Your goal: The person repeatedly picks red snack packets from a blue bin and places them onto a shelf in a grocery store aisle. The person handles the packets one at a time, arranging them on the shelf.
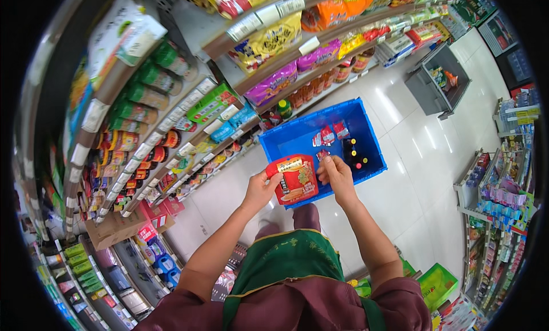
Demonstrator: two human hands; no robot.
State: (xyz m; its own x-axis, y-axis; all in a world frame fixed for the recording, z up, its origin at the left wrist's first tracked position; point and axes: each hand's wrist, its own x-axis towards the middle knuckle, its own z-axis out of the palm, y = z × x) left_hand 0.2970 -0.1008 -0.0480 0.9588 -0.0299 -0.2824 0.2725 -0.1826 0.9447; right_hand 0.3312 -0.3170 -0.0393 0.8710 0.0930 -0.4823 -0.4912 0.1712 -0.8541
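Observation:
My left hand [260,188] grips a flat red pouch [296,178] by its left edge, thumb on the printed front. Just right of the pouch is my right hand [335,174], its fingers curled and thumb near the index finger; whether it holds anything small I cannot tell. Both are above a blue plastic crate [291,135] on the floor. Inside lie several small red-and-white packets [327,135]. Several dark bottles [352,153] with yellow and pink caps are at the crate's right side.
Store shelves [257,82] with bagged goods and jars run along the left and top. A grey crate [422,88] holding a few packages sits on the tiled floor at upper right. Cardboard boxes [116,228] stand at lower left, and more shelving [472,189] is at right.

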